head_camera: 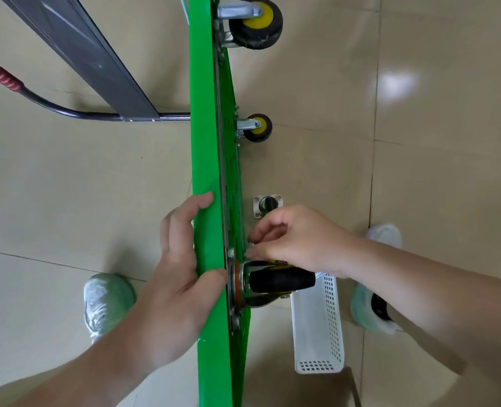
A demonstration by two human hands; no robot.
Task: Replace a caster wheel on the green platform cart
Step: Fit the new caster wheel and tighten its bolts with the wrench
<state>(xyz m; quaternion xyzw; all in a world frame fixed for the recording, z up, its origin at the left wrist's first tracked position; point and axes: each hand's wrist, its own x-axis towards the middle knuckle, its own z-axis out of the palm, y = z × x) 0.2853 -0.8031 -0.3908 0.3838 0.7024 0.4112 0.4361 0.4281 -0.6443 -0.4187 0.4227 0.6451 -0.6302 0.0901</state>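
Note:
The green platform cart (205,148) stands on its edge, its underside facing right. My left hand (181,254) holds the deck's edge, fingers on the top face and thumb by the black caster wheel (281,279), which sits against the underside on its metal plate. My right hand (296,239) hovers over that caster, its fingertips pinching something small at the plate's upper corner; what they pinch is hidden. Another caster with a square mounting plate (265,205) lies on the floor just beyond my right hand.
Two yellow-hubbed casters (258,22) (258,129) stay mounted farther along the cart. The cart's black handle (52,108) with a red grip lies left. A white perforated basket (319,327) sits on the tiled floor by my right shoe (372,309).

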